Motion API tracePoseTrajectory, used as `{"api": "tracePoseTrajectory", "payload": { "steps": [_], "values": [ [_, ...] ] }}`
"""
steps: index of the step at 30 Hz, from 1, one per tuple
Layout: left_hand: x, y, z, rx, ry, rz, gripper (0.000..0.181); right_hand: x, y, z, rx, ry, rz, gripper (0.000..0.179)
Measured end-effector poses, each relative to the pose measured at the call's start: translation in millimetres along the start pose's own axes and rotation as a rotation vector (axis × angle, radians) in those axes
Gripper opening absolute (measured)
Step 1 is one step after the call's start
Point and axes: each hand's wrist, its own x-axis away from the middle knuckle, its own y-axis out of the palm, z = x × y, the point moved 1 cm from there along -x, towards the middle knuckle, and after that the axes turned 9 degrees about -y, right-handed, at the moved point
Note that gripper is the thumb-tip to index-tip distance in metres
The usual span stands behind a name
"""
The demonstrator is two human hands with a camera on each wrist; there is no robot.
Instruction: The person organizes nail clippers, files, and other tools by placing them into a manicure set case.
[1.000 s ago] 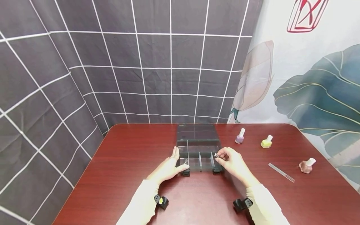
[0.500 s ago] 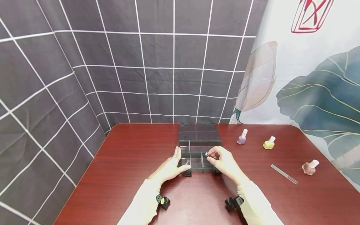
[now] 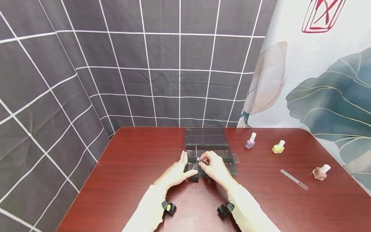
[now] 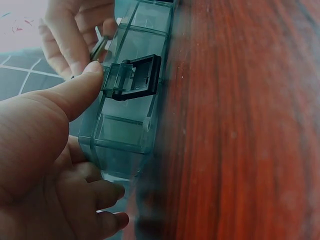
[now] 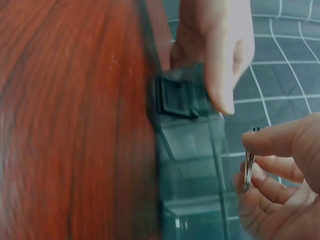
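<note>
A clear smoky-green divided plastic box (image 3: 221, 148) stands at the middle of the table, its lid (image 3: 205, 136) tipped back behind it. My left hand (image 3: 175, 173) grips the box's front left corner, thumb on the front rim by a black latch (image 4: 142, 77) and fingers along the left side. Between thumb and fingers, my right hand (image 3: 215, 167) pinches a small metal nail clipper (image 5: 249, 162). It is above the front compartments, close to the left hand's thumb. The right hand hides part of the dividers in the head view.
To the right of the box lie a purple nail polish bottle (image 3: 250, 141), a yellow one (image 3: 278, 147) and a brownish-pink one (image 3: 320, 173). A thin clear strip (image 3: 294, 179) lies between them and the front. Behind the table (image 3: 139, 154) hangs a dark grid-patterned cloth (image 3: 162, 80).
My right hand has moved left with the nail clipper, from the box's right end across to its left compartments. The left hand keeps its hold on the corner.
</note>
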Motion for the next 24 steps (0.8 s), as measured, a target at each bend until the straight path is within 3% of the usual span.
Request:
{"api": "tracePoseTrajectory", "payload": {
  "steps": [10,16,20,24],
  "values": [
    [-0.6,1.7,-0.3,-0.005,0.000,0.000,0.088,-1.7,14.1,-5.0,0.155,0.045,0.091,0.014],
    [-1.5,2.2,0.5,0.018,0.000,0.008,0.088,-1.2,17.5,-6.3,0.228,0.082,0.039,0.014],
    [-1.3,2.3,1.1,0.033,-0.007,-0.002,0.089,-0.1,15.6,-5.7,0.205,0.063,0.052,0.016],
    [-0.4,2.0,0.5,0.039,-0.012,-0.010,0.089,1.4,11.0,-1.5,0.092,0.067,0.090,0.016]
  ]
}}
